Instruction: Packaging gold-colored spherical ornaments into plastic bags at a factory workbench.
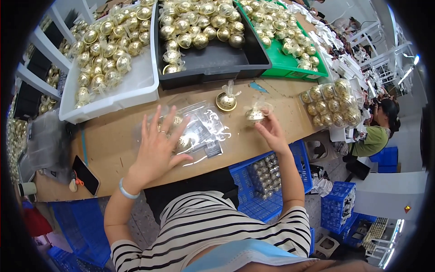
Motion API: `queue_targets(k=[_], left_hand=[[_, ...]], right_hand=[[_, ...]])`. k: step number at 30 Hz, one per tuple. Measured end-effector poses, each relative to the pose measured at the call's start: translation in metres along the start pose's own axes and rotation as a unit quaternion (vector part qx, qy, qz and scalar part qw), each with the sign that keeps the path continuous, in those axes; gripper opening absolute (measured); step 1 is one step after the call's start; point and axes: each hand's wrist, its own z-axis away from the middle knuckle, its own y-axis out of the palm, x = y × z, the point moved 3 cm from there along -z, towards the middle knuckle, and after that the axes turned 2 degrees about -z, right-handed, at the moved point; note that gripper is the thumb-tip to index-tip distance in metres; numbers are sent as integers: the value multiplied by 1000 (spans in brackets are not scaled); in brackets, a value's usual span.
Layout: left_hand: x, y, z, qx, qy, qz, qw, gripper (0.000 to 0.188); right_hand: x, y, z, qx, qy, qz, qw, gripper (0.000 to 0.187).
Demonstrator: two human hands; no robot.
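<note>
My left hand (156, 149) lies with fingers spread over a clear plastic package (209, 129) on the table. Gold perforated balls (184, 143) show inside the package, partly covered by that hand. To the right, my right hand (275, 133) grips a gold openwork ball ornament (254, 116) with a sheer ribbon, between thumb and fingers just over the tabletop. Between the hands, a bit farther away, another gold ball ornament (225, 102) rests on the table with its ribbon upward.
Along the far side of the cardboard-brown table (113, 136) stand a white bin (129, 100), a black bin (213, 75) and a green bin (283, 68) of gold balls. Packed balls (331, 104) lie at right. A phone (86, 176) is at left; a person (374, 136) sits beyond.
</note>
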Motion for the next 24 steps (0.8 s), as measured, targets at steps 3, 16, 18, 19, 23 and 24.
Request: queue_targets(k=[3,16,18,19,23,24], left_hand=[[3,14,5,27,14,-3,1000,88],[9,15,8,30,61,32,997,73],[8,15,8,38,60,41,997,71],[9,15,7,36,59,40,997,71],[7,21,3,67,95,24,993,69],[6,22,2,75,104,31,991,69]], right_hand=[[-3,28,4,89,36,-216,972,58],[35,98,-47,284,-4,25,958,54],[42,107,-56,245,93,-102,960,49],[42,110,-60,225,151,-156,950,47],[30,117,-61,143,-113,52,982,39],[27,119,-60,120,-68,-1,990,39]])
